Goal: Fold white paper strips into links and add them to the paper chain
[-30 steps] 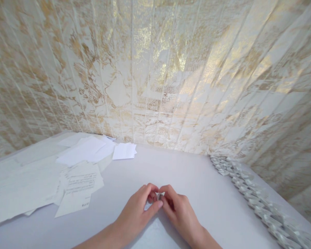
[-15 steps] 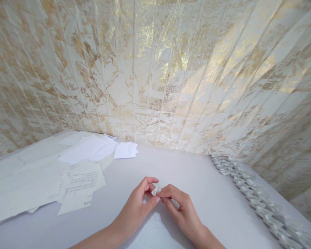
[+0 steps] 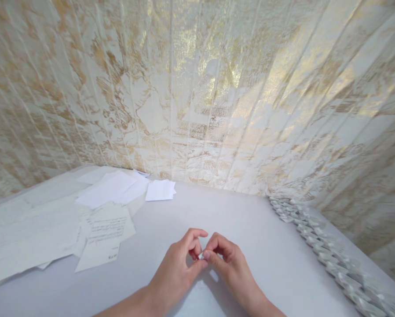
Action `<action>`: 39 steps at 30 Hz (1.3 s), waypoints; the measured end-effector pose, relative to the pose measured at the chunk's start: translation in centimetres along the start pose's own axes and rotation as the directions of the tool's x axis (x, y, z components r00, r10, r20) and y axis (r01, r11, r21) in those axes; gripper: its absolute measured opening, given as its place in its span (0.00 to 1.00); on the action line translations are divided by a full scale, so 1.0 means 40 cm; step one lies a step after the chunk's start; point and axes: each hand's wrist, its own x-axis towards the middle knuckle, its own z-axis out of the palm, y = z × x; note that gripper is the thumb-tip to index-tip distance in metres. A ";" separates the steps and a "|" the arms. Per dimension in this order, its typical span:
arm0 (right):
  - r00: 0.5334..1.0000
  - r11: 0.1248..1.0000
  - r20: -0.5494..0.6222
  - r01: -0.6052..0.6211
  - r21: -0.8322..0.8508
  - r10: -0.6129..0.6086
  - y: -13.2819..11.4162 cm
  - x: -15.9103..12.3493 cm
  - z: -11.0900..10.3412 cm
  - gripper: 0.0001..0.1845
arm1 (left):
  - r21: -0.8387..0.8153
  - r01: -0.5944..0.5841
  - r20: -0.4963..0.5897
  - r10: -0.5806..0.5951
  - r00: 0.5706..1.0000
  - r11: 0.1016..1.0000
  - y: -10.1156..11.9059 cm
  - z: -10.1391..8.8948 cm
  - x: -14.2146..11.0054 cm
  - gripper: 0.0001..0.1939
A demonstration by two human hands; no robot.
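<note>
My left hand (image 3: 177,270) and my right hand (image 3: 232,266) meet above the middle of the white table (image 3: 250,229). Both pinch a small folded white paper piece (image 3: 201,255) between thumbs and fingertips. Most of the piece is hidden by my fingers; only a small white edge shows. Both hands are closed on it, a little above the tabletop.
Loose white sheets, some with printed text (image 3: 107,229), lie spread at the left. A small stack of white paper squares (image 3: 160,190) sits near the wall. A long row of folded paper pieces (image 3: 319,246) runs along the right edge. A gold-and-white patterned wall (image 3: 197,97) rises behind.
My fingers have worked the paper piece: it showed more half a second ago and is now squeezed tighter between the fingertips. The hands stayed in the same spot.
</note>
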 end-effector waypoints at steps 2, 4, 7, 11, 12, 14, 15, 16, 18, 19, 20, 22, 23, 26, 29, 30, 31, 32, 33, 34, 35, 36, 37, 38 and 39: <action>0.999 0.998 0.020 -0.040 0.044 0.039 0.005 0.003 0.001 0.21 | -0.008 -0.003 0.001 0.003 1.000 1.000 0.000 -0.001 -0.001 0.16; 0.997 0.992 0.045 -0.074 0.099 0.070 0.012 0.006 0.003 0.21 | -0.022 -0.011 -0.013 0.010 1.000 1.000 -0.001 -0.002 0.000 0.13; 0.998 0.982 0.047 -0.047 0.181 0.039 0.016 0.009 0.007 0.18 | -0.044 -0.036 -0.037 0.035 0.999 0.998 0.000 -0.005 0.006 0.05; 1.000 0.977 0.022 0.011 0.211 -0.016 0.019 0.007 0.003 0.14 | -0.076 -0.028 -0.035 0.025 0.999 0.997 0.005 -0.011 0.012 0.02; 1.000 0.981 0.012 0.015 0.194 -0.017 0.020 0.007 0.000 0.15 | -0.077 -0.025 -0.036 0.022 0.999 0.997 0.005 -0.012 0.012 0.03; 1.000 0.989 -0.021 0.016 0.148 -0.013 0.026 0.009 -0.006 0.16 | -0.061 -0.027 -0.043 0.024 0.999 0.998 0.003 -0.014 0.012 0.06; 0.999 0.992 -0.035 0.013 0.129 -0.008 0.028 0.010 -0.010 0.16 | -0.049 -0.029 -0.045 0.027 0.999 0.998 0.001 -0.015 0.011 0.08; 0.999 0.993 -0.043 0.010 0.117 -0.005 0.031 0.010 -0.012 0.17 | -0.038 -0.031 -0.047 0.029 0.998 0.999 -0.001 -0.015 0.011 0.10; 0.999 0.994 -0.047 0.001 0.106 0.004 0.034 0.011 -0.016 0.17 | -0.024 -0.025 -0.052 0.023 0.998 0.999 -0.003 -0.017 0.010 0.10; 0.999 0.995 -0.046 -0.005 0.104 0.010 0.034 0.010 -0.016 0.17 | -0.024 -0.019 -0.056 0.017 0.998 1.000 -0.004 -0.017 0.010 0.09; 0.999 0.994 -0.043 -0.010 0.105 0.015 0.033 0.010 -0.016 0.17 | -0.026 -0.008 -0.058 0.006 0.998 1.000 -0.004 -0.018 0.011 0.08; 1.000 0.993 -0.021 -0.015 0.121 0.018 0.029 0.009 -0.016 0.17 | -0.030 0.013 -0.059 -0.014 0.998 0.999 -0.004 -0.020 0.014 0.07; 1.000 0.991 -0.005 -0.012 0.132 0.013 0.026 0.008 -0.017 0.17 | -0.034 0.018 -0.057 -0.020 0.998 0.999 -0.005 -0.021 0.016 0.07; 0.999 0.992 0.036 0.025 0.124 -0.030 0.020 0.009 -0.018 0.15 | -0.042 0.011 -0.060 -0.013 0.998 0.999 -0.009 -0.025 0.018 0.08; 0.997 0.995 0.034 0.073 0.071 -0.075 0.020 0.011 -0.020 0.14 | -0.041 -0.009 -0.052 0.007 0.999 0.999 -0.012 -0.028 0.016 0.08; 0.996 0.995 0.026 0.079 0.063 -0.081 0.021 0.011 -0.020 0.13 | -0.038 -0.018 -0.047 0.017 0.999 0.999 -0.012 -0.029 0.015 0.08; 0.997 0.995 0.014 0.080 0.059 -0.081 0.023 0.011 -0.020 0.13 | -0.034 -0.028 -0.043 0.027 0.999 0.999 -0.012 -0.029 0.014 0.08; 0.997 0.995 0.003 0.079 0.057 -0.079 0.024 0.011 -0.020 0.13 | -0.030 -0.036 -0.043 0.035 0.998 0.999 -0.011 -0.029 0.013 0.08; 0.997 0.996 -0.007 0.077 0.054 -0.077 0.025 0.011 -0.020 0.13 | -0.028 -0.041 -0.045 0.040 0.998 0.999 -0.010 -0.029 0.013 0.08; 0.997 0.996 -0.015 0.074 0.050 -0.073 0.026 0.010 -0.020 0.13 | -0.026 -0.042 -0.047 0.041 0.998 0.999 -0.008 -0.028 0.013 0.07; 0.997 0.996 -0.021 0.072 0.046 -0.071 0.026 0.010 -0.019 0.14 | -0.027 -0.043 -0.049 0.042 0.998 0.999 -0.007 -0.028 0.013 0.07; 0.997 0.997 -0.026 0.070 0.040 -0.069 0.025 0.009 -0.018 0.14 | -0.029 -0.044 -0.050 0.043 0.998 0.999 -0.006 -0.027 0.013 0.06; 0.997 0.997 -0.030 0.067 0.034 -0.066 0.024 0.008 -0.017 0.14 | -0.033 -0.049 -0.048 0.048 0.998 0.998 -0.005 -0.027 0.014 0.06; 0.998 0.998 -0.031 0.064 0.030 -0.063 0.022 0.008 -0.016 0.15 | -0.036 -0.055 -0.047 0.054 0.997 0.998 -0.004 -0.026 0.014 0.07; 0.998 0.998 -0.031 0.059 0.026 -0.058 0.020 0.007 -0.015 0.15 | -0.039 -0.060 -0.044 0.058 0.997 0.997 -0.004 -0.026 0.014 0.08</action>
